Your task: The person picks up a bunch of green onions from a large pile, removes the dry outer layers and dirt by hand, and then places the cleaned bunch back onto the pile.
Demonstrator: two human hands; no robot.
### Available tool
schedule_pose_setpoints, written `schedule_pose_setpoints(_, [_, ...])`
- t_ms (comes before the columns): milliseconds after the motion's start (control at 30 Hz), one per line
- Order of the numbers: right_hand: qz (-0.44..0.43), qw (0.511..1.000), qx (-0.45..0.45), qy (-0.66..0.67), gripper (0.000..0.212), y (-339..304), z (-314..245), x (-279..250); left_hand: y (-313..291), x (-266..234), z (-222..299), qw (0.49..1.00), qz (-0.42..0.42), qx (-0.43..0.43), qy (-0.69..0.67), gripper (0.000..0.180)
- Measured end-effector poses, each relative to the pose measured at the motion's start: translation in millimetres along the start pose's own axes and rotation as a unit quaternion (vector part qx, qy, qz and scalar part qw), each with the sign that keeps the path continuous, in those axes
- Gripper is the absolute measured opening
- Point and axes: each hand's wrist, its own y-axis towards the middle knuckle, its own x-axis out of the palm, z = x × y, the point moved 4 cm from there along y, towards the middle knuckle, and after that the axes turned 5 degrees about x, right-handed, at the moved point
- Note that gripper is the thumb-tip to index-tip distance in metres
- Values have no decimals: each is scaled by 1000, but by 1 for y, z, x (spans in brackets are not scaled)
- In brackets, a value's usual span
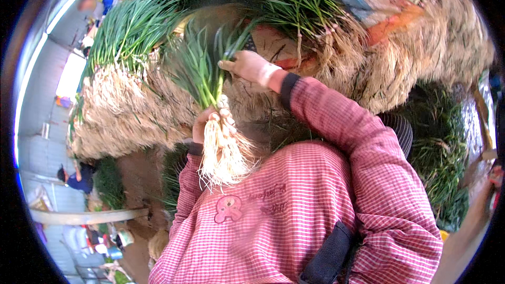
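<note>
Your left hand (200,126) grips a green-garlic bunch (211,93) beside its bulbs (226,115); your right hand (251,67) meets its leaves (197,63), grip unclear; stacked green garlic (126,47) lies at 10 o'clock

We hold up a loose bunch of green-leaved, white-bulbed plants (223,106) in our left hand (201,125). Its narrow leaves (197,66) fan upward and lean a little left, blurred toward their tips. Small rounded bulbs (227,119) cluster below the stems, and long, pale, thready roots (223,158) hang down, splaying at their ends.
</note>
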Motion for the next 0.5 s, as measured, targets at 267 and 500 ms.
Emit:
schedule_pose_setpoints(267, [-126, 921, -148, -336, 26, -21, 91, 9, -27, 55, 24, 943, -180, -149, -237, 27])
schedule_pose_setpoints(500, [-232, 935, -52, 262, 56, -67, -28, -14, -23, 44, 11, 941, -191, -130, -246, 29])
